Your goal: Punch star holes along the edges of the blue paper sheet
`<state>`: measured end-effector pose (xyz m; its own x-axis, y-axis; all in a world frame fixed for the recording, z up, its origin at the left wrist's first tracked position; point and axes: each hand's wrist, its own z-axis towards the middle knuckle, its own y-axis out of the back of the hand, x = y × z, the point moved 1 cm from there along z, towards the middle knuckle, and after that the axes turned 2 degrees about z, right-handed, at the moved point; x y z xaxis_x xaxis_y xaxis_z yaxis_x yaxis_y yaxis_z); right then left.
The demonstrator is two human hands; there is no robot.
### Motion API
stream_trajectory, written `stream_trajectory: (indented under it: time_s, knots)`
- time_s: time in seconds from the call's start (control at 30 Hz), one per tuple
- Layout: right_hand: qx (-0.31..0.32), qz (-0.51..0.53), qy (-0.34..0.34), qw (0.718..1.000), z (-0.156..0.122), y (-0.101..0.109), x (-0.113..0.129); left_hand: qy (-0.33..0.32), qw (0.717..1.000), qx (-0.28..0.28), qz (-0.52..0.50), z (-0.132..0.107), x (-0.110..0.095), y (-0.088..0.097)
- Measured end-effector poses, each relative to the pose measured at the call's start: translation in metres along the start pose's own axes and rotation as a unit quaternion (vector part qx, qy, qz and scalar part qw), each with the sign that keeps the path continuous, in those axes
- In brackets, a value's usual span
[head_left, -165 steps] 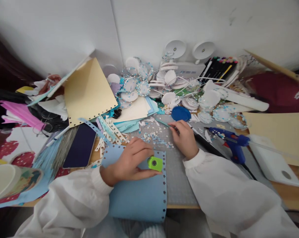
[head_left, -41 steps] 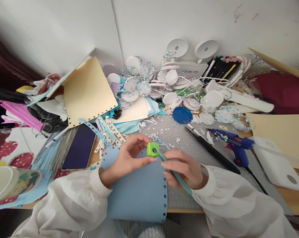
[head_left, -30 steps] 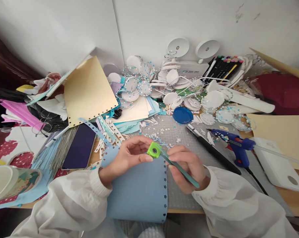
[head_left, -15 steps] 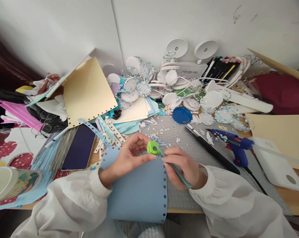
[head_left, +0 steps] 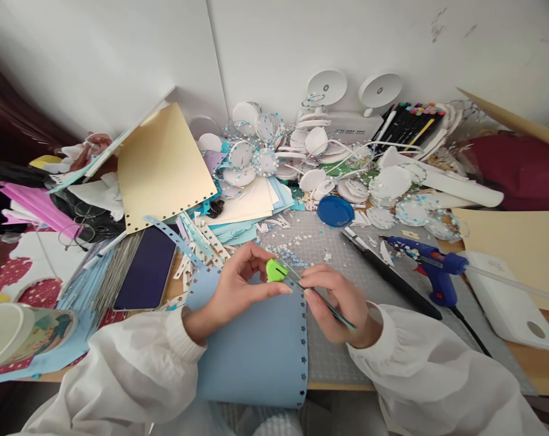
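A small bright green paper punch [head_left: 276, 271] is held between the fingers and thumb of my left hand [head_left: 245, 275]. My right hand [head_left: 336, 297] grips teal tweezers [head_left: 333, 312], their thin tips reaching to the punch's right side. Whether the tips touch it I cannot tell. Under both hands lies a sheet of blue paper [head_left: 251, 357], with small flower-shaped holes punched along its right and top edges. Tiny white and blue paper pieces [head_left: 292, 251] are scattered on the grey cutting mat [head_left: 356, 266] just beyond my hands.
To the right lie a black pen-like tool [head_left: 388, 272], a blue glue gun [head_left: 438, 266] and a white device [head_left: 506, 303]. A blue lid [head_left: 336, 211] sits behind. Leftward are a phone [head_left: 146, 269], paper strips [head_left: 192, 242] and a cup [head_left: 24, 333]. White discs [head_left: 315, 140] pile up along the wall.
The green punch has turned in my left hand, showing a dark slot now, and shifted slightly left. My right hand has rotated the tweezers a little and moved slightly right.
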<state>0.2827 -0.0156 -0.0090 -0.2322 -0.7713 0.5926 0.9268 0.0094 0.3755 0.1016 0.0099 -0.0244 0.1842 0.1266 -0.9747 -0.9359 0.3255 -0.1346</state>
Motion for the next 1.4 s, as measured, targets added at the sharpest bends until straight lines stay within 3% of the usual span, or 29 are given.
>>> stream_trajectory:
  time_s: [0.23,0.43,0.5,0.6,0.73,0.93,1.4]
  knots:
    - [0.012,-0.011,0.016,1.000,-0.001,0.002,-0.001,0.009,1.000,-0.010,0.006,-0.001,-0.001,-0.001]
    - [0.030,-0.116,0.124,0.985,-0.001,0.012,0.005,0.041,0.996,-0.068,-0.034,0.007,-0.002,0.008]
    - [0.036,-0.122,0.129,0.984,0.000,0.013,0.004,0.059,0.993,-0.048,-0.087,0.009,-0.001,0.010]
    - [0.041,-0.092,0.095,0.990,0.002,0.011,0.001,0.096,0.982,0.025,-0.159,0.008,0.002,0.007]
    - [0.022,-0.039,0.081,0.996,0.002,0.009,0.000,0.122,0.969,0.085,-0.196,0.006,0.002,0.003]
    - [0.044,-0.046,0.084,0.994,0.000,0.009,0.002,0.138,0.967,0.108,-0.187,0.005,-0.003,0.002]
    - [0.001,-0.012,0.088,0.996,-0.002,0.003,-0.005,0.128,0.963,0.152,-0.183,0.002,-0.003,0.004]
